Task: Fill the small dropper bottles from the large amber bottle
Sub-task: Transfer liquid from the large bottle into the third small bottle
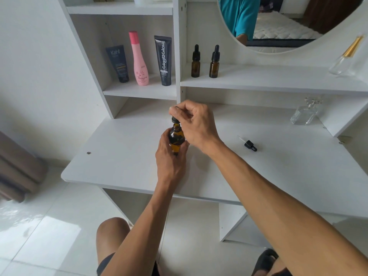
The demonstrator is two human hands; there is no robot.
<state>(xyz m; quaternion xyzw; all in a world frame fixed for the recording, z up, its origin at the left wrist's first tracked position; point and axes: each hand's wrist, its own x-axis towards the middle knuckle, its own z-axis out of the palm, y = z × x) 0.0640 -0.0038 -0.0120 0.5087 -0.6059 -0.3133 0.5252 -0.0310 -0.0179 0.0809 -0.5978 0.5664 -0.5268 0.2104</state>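
The left hand (pixel 169 156) grips an amber bottle (pixel 176 137) above the white desk (pixel 119 156), while the right hand (pixel 191 122) pinches a black dropper cap (pixel 175 118) at its neck. Whether this is the large bottle, I cannot tell. Judged step: drawing liquid or seating the dropper. Two capped small dropper bottles (pixel 205 62) stand on the shelf (pixel 278 80), and a loose dropper (pixel 250 144) lies on the desk. Next calls for a steady, vertical lift.

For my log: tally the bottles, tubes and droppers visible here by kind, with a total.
Amber bottles: 3, two capped on the shelf, one gripped by the left hand
Clear glass bottles: 2
Pink bottle: 1
Dark tubes: 2
Loose dropper on the desk: 1
Total: 9
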